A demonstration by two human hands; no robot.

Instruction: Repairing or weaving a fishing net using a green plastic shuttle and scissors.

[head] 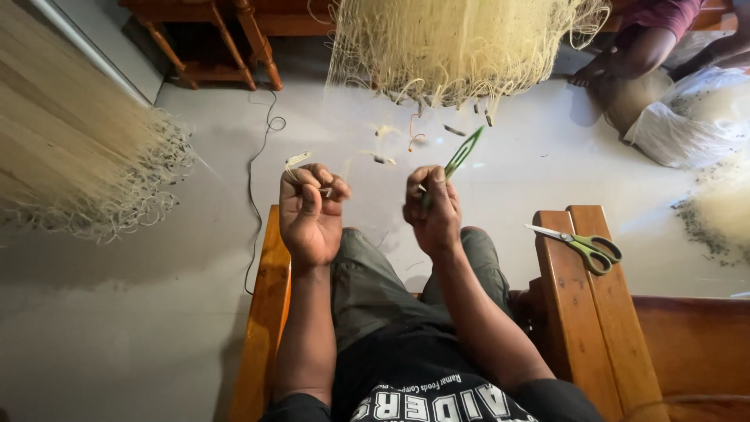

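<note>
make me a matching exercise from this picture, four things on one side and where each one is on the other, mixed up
Things:
1. green netting needle
2. scissors
3. pale fishing net
4. thin dark cord

Places:
A. lying on the floor, trailing toward the wooden furniture at the top
B. hanging in front of the person, above both hands
C. held in the right hand
D. lying on the wooden armrest at the right

Right pairs: 1-C, 2-D, 3-B, 4-A

The left hand is closed on pale net strands.
</note>
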